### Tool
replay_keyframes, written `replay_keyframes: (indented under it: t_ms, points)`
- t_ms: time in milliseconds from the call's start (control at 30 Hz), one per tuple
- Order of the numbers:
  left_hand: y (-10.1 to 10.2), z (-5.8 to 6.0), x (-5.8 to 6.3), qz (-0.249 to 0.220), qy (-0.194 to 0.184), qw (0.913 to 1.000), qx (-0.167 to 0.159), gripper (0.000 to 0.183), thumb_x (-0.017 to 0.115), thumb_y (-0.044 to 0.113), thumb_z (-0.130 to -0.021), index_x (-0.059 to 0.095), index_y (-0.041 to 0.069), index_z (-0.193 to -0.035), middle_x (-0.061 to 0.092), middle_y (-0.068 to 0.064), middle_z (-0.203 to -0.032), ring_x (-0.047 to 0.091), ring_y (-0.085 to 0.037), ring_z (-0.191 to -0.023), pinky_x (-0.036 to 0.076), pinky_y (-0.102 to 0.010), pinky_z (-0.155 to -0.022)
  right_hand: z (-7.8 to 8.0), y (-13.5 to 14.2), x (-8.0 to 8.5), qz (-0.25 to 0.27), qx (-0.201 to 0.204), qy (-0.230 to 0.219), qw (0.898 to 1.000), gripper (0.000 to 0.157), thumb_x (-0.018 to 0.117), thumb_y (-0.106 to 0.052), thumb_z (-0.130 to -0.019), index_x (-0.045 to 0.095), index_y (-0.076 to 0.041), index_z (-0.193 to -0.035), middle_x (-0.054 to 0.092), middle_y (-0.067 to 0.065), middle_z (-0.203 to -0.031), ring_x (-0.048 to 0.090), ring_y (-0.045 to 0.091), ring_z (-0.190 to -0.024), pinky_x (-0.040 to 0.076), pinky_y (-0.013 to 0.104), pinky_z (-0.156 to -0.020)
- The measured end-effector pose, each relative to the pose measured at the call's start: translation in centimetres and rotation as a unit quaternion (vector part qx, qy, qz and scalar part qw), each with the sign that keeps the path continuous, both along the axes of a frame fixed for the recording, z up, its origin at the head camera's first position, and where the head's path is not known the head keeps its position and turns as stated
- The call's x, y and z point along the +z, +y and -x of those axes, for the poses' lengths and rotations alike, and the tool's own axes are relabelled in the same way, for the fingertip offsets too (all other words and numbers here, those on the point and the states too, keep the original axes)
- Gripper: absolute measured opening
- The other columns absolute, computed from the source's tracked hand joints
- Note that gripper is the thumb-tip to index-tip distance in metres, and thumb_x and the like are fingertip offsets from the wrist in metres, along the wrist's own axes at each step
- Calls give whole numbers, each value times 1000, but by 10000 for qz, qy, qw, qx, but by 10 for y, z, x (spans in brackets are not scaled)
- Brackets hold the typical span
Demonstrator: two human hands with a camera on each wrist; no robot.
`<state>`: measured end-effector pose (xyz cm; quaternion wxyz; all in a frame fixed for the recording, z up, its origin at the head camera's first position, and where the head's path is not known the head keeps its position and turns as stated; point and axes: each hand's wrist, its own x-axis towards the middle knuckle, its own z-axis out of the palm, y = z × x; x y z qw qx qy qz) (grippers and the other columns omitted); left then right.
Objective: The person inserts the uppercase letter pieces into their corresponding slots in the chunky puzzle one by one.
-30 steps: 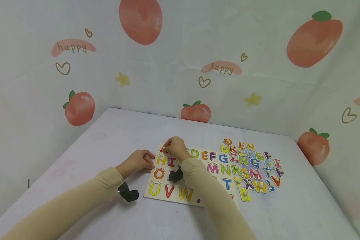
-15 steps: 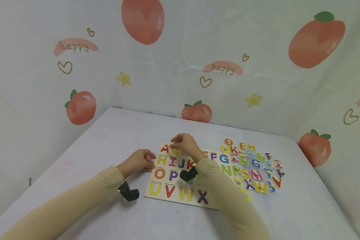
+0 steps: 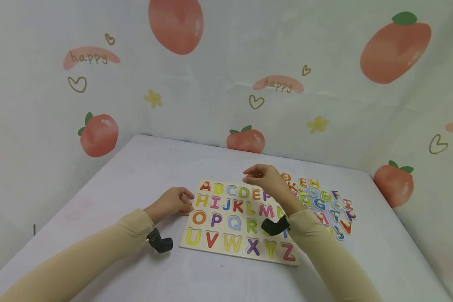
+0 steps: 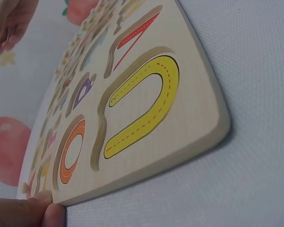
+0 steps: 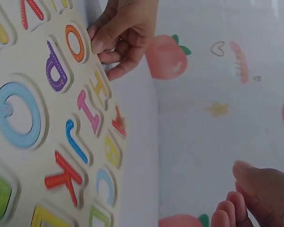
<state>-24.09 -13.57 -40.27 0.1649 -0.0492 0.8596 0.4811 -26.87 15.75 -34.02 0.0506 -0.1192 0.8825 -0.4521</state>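
A wooden alphabet puzzle board [image 3: 221, 248] with coloured letter recesses lies flat on the table. My left hand [image 3: 171, 203] pinches its left edge with thumb and fingers, beside the O and H recesses. The red letter A piece [image 3: 205, 187], with its small knob, sits in the top left recess. My right hand [image 3: 266, 178] hovers over the back edge of the board, around the E and F recesses, with relaxed fingers. Nothing shows between its thumb and fingertips [image 5: 233, 196] in the right wrist view.
Several loose letter pieces with knobs, such as a blue G [image 3: 319, 204] and a red V [image 3: 345, 227], lie to the right of the board, partly hidden by my right forearm. A cloth wall with printed peaches [image 3: 245, 140] stands behind the table.
My right hand has left the letter A piece, now in its recess, and moved right along the board's back edge. The left hand has stayed at the board's left edge.
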Motion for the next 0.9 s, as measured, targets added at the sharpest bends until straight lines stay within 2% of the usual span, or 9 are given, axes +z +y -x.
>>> replay_keyframes:
  t_ms: [133,233,500,700,900]
  points:
    - [-2,0,-1,-26,21,10000,-46,38,73,2,-82,58,-2,-116,61,-11,-90,61,-14,-70,58,-24,-65,-13,28,6,-59,-89,78,9999,27,70,-24,-89,67,-9,-111,68,8,-99,64,25,-94,54,41,-89]
    - [-3,-1,-2,-3,37,10000,-71,37,73,2,-82,58,-2,-116,61,-11,-90,60,-14,-70,58,-24,-64,-24,47,10,-156,-216,44,9996,28,69,-26,-90,66,-9,-112,68,9,-102,64,28,-97,55,35,-87]
    - [-2,-2,2,39,101,9998,-162,37,73,1,-82,58,-2,-115,61,-11,-89,60,-14,-70,58,-24,-65,-48,93,18,-332,-680,-1,9971,38,68,-32,-90,64,-4,-116,69,10,-108,64,25,-99,53,29,-88]
    - [-2,-4,6,11,96,9999,-109,37,73,0,-82,58,-3,-115,61,-11,-89,60,-14,-70,58,-24,-65,-63,113,2,-549,-815,-217,9949,39,69,-29,-90,63,-2,-117,68,10,-103,63,23,-94,56,28,-83]
    - [-1,-1,1,25,57,9999,-111,38,73,2,-82,58,-2,-116,62,-10,-90,60,-14,-70,58,-24,-65,-82,126,-23,-525,-1012,-752,9906,35,70,-21,-89,63,2,-114,69,7,-97,63,20,-87,56,24,-75]
